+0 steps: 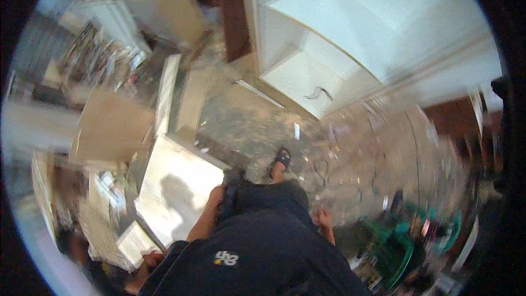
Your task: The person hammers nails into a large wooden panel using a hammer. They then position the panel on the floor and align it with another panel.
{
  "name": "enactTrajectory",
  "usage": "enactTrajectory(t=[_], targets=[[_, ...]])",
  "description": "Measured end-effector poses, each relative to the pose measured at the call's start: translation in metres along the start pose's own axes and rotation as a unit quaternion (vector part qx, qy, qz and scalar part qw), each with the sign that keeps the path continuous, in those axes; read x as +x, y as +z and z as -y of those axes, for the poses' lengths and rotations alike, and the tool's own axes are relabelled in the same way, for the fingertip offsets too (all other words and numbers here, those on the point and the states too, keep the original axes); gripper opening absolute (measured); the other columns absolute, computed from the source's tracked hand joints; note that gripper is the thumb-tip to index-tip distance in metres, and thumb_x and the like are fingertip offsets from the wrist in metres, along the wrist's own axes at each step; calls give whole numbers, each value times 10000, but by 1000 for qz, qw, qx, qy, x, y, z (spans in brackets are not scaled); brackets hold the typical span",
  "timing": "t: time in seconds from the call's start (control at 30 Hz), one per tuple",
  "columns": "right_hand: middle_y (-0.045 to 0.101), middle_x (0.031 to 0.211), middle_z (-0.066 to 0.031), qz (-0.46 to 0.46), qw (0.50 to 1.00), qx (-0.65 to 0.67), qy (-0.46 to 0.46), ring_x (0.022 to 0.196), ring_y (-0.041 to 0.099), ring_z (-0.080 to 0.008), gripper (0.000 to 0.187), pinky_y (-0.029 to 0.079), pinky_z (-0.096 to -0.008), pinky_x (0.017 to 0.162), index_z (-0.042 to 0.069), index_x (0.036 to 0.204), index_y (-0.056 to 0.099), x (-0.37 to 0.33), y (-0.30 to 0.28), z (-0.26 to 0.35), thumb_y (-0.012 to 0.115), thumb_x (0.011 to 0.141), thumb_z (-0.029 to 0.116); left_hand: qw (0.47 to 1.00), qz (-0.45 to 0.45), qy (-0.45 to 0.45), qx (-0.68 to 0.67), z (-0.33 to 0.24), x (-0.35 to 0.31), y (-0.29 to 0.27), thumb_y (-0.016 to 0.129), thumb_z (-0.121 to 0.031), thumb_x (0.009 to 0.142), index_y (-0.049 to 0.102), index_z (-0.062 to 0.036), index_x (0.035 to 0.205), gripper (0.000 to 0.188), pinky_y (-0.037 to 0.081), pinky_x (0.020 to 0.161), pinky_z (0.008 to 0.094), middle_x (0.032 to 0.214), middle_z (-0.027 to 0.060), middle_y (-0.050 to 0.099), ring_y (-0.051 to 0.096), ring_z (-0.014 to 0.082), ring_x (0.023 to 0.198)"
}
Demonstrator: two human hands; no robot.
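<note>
The floor [235,115] is brown and dusty, littered with scraps that blur too much to count; past its far edge, to the right, stands a white cabinet [350,16], its front open, a curled cord-like thing [319,94] inside near its lower front edge; stacked boards and debris crowd the left of the room. I count one large white panel [175,164], on the person's left, a shadow falling across its face; one small pale board [134,244] just off its near left edge; one brown board [112,126] beyond its far left corner; one thin pale strip [257,93] before the cabinet's front edge; and one sandalled foot [282,158] on the floor.

The person has two hands in sight: the left hand [218,193] is just beside the panel's right edge, touching or not I cannot tell, nor whether its fingers are spread or together; the right hand [323,217] hangs by the hip, nearest some green equipment [402,252], its fingers seemingly curled, though blur hides whether they pinch anything; one co-worker's hand [150,260] is at the small board's near right edge.
</note>
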State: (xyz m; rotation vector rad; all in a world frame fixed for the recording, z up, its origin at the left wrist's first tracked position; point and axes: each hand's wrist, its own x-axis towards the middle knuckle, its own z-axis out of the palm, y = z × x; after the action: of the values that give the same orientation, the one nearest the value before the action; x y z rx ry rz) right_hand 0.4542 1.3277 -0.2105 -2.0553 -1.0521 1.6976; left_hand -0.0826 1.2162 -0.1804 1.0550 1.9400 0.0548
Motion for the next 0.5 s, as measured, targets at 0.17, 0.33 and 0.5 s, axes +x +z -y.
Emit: enactTrajectory(t=[0.17, 0.33, 0.5], targets=[[682, 828, -92, 41, 984, -153, 81, 641, 646, -210, 297, 538, -361, 578, 26, 1003, 665, 51, -54, 142, 572, 996, 308, 965, -187, -61, -176, -79, 13, -17, 611, -261, 935, 696, -109, 1155, 281, 523, 865, 510, 1061, 209, 700, 659, 405, 1022], [684, 853, -102, 172, 938, -300, 1, 644, 647, -204, 269, 533, -348, 562, 33, 1043, 644, 126, -59, 252, 575, 996, 289, 836, -200, -172, -481, -65, 11, 47, 618, -330, 916, 727, -65, 1109, 345, 512, 907, 454, 1105, 176, 722, 667, 376, 1058], [685, 876, -103, 357, 775, -502, -144, 656, 652, -192, 252, 524, -338, 550, 54, 1094, 636, 228, -19, 350, 581, 994, 279, 657, -350, -274, -609, -106, 1, 137, 632, -374, 901, 730, -38, 1096, 401, 494, 920, 417, 1062, 169, 729, 665, 319, 1044]])
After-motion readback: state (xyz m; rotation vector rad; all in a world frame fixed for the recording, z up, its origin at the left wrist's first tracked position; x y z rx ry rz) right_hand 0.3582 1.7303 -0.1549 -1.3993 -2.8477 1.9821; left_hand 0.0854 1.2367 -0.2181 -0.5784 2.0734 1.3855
